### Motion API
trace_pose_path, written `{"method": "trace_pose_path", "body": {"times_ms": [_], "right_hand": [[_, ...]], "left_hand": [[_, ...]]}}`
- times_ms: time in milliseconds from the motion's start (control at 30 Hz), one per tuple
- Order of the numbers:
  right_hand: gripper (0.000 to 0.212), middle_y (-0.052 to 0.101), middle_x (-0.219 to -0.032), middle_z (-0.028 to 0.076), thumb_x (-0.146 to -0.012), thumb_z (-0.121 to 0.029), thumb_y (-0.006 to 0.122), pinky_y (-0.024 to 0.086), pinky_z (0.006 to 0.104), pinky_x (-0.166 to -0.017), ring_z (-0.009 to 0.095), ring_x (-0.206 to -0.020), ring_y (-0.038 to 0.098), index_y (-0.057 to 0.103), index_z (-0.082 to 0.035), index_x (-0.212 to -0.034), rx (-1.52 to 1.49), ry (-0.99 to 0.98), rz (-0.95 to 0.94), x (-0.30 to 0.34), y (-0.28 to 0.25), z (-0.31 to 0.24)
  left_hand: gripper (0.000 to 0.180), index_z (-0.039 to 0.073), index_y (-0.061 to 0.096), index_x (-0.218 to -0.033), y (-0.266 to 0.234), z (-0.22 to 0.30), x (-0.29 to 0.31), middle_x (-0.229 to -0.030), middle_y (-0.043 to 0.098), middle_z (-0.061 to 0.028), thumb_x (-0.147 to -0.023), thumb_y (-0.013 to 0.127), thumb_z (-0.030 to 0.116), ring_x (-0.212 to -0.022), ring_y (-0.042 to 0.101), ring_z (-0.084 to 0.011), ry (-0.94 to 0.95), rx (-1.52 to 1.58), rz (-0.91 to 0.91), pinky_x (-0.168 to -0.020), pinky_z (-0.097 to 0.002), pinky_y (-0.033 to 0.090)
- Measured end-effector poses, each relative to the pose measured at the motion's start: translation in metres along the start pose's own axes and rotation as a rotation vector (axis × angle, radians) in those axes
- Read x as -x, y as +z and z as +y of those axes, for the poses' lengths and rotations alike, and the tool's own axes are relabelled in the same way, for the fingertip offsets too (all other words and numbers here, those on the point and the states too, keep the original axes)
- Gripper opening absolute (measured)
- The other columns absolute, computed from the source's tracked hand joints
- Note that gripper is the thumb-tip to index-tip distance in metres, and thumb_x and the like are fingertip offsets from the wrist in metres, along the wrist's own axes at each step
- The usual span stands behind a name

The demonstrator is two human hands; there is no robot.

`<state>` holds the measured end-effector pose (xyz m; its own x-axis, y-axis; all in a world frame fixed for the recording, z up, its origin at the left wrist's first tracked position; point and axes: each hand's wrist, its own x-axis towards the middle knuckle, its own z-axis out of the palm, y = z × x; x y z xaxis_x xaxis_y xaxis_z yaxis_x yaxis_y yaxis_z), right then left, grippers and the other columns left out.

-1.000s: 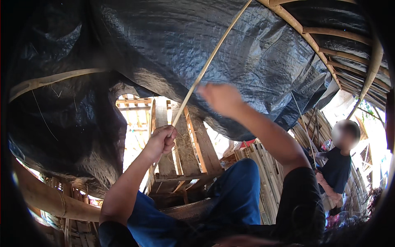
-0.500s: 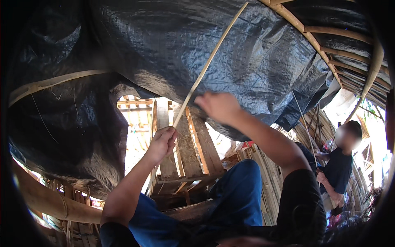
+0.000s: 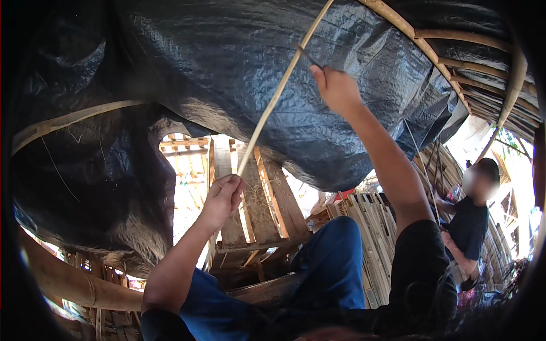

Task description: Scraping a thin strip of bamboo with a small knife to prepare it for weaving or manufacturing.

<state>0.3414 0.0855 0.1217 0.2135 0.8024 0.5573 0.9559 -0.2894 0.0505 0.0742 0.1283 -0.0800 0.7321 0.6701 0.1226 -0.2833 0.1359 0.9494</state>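
A long, pale bamboo strip [image 3: 275, 98] slants up and to the right from my left hand [image 3: 222, 197], whose fingers are wrapped round its lower part. Its upper end runs out of the top of the picture. Higher up and to the right, my right hand [image 3: 339, 91] is closed on a knife [image 3: 307, 55]. The knife's dark, narrow blade lies against or just over the strip's upper part; whether it cuts in cannot be seen. Most of the knife's handle is hidden inside my fist.
Black plastic sheeting [image 3: 216, 51] hangs in front and overhead. Below it stands a slatted wooden bench [image 3: 259, 219] with thin shavings. Bundled split strips [image 3: 372, 241] lean right of my knee. Another person [image 3: 471, 219] is at far right. A thick bamboo pole [image 3: 85, 284] crosses lower left.
My right hand has moved up and to the right along the bamboo strip, and the knife now shows. The left hand keeps its grip in nearly the same place.
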Motion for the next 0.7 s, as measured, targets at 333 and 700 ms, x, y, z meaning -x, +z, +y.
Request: {"method": "trace_pose_path", "body": {"times_ms": [333,700], "right_hand": [[0.051,0.066,-0.074,0.014,-0.101,-0.048,0.032,0.055,0.0473,-0.064,0.033,-0.075,0.068,0.062,-0.006,-0.095,0.048,-0.016,0.073,-0.001,-0.03,0.003],[0.049,0.064,-0.065,0.014,-0.096,-0.05,0.044,0.053,0.0416,-0.051,0.031,-0.058,0.066,0.06,-0.004,-0.086,0.052,-0.542,-0.097,0.093,-0.004,-0.065]], "left_hand": [[0.031,0.009,0.048,-0.077,0.007,0.001,0.005,-0.053,0.035,0.0056,-0.101,0.041,0.027,-0.04,0.027,-0.0043,0.047,0.01,-0.085,-0.038,-0.0227,0.022],[0.028,0.004,0.053,-0.085,0.011,0.017,0.019,-0.065,0.041,0.0046,-0.102,0.042,0.024,-0.057,0.037,-0.0028,0.255,-0.286,0.037,-0.052,-0.0216,0.031]]}}
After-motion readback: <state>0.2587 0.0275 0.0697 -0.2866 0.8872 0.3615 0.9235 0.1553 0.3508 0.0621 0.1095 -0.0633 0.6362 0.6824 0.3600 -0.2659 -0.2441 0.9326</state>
